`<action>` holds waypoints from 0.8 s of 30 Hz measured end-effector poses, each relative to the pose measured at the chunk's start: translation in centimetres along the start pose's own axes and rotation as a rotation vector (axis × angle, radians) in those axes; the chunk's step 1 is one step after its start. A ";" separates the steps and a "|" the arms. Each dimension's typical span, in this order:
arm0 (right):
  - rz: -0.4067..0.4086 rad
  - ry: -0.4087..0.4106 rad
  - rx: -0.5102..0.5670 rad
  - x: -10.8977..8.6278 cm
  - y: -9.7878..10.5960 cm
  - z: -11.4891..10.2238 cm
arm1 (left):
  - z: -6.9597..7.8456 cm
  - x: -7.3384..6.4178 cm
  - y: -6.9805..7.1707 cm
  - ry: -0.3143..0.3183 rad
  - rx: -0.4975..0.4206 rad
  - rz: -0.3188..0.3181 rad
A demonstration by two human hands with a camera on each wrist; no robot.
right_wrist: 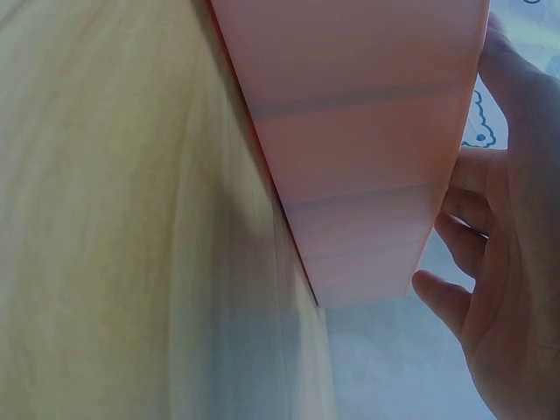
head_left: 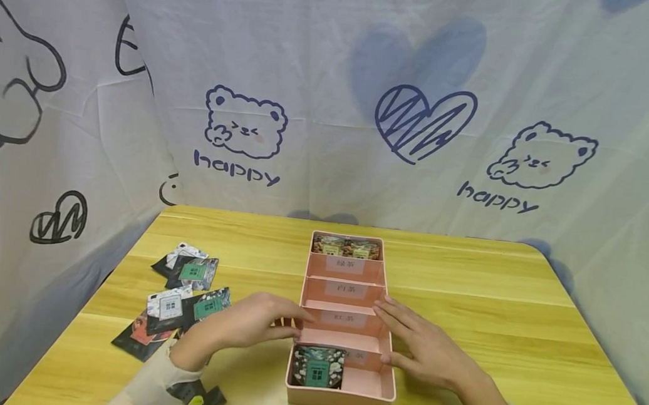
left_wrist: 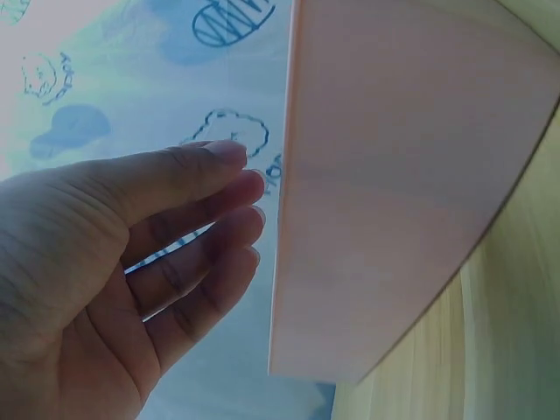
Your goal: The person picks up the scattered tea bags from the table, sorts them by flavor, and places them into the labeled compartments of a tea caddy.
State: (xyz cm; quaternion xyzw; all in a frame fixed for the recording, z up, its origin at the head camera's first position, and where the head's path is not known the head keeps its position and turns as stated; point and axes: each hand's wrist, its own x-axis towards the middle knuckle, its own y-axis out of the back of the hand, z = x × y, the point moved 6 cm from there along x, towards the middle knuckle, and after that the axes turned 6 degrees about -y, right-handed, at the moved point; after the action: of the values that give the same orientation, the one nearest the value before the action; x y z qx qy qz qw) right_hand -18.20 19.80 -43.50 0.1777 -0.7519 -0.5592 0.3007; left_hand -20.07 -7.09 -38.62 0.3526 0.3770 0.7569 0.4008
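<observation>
A long pink divided box (head_left: 339,402) stands on the table, its compartments in a row away from me. My left hand (head_left: 250,324) is at its left rim, fingers loosely bent, nothing between them. In the left wrist view those fingertips (left_wrist: 249,219) are beside the box's side wall (left_wrist: 376,192). Along the right rim lies my right hand (head_left: 433,349), fingers spread and fingertips right at the edge. A dark sachet with a green label (head_left: 317,367) fills the left part of the nearest compartment. Two brown sachets (head_left: 362,250) sit in the farthest one.
Several loose sachets lie left of the box, including a white-labelled one (head_left: 170,308), a red-patterned one (head_left: 142,334) and a green-labelled one (head_left: 193,272). White paper labels (head_left: 345,265) mark the compartment dividers. A printed cloth (head_left: 331,102) hangs behind the wooden table (head_left: 477,288).
</observation>
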 end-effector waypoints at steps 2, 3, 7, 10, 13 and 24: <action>-0.001 0.000 -0.002 0.0 0.0 0.0 | -0.4 -0.5 0.2 0.036 -0.004 0.010; -0.002 0.000 -0.001 0.0 0.0 -0.1 | -0.7 -0.7 0.4 0.053 -0.007 0.015; -0.005 -0.003 0.000 -0.1 0.0 -0.1 | -1.7 -1.6 0.8 0.111 -0.006 0.033; -0.008 -0.006 0.000 -0.1 0.0 -0.1 | -2.6 -2.4 1.1 0.165 0.009 0.042; -0.009 -0.009 0.001 -0.1 0.0 -0.1 | -3.4 -3.3 1.5 0.215 0.023 0.059; 0.000 0.001 -0.005 0.0 0.0 -0.1 | -6.8 -6.8 2.8 0.351 0.069 0.111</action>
State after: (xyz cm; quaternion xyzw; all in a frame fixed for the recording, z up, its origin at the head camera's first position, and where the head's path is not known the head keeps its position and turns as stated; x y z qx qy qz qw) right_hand -18.16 19.75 -43.46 0.1772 -0.7503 -0.5610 0.3016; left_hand -23.81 -16.13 -41.00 0.2487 0.4468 0.8145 0.2742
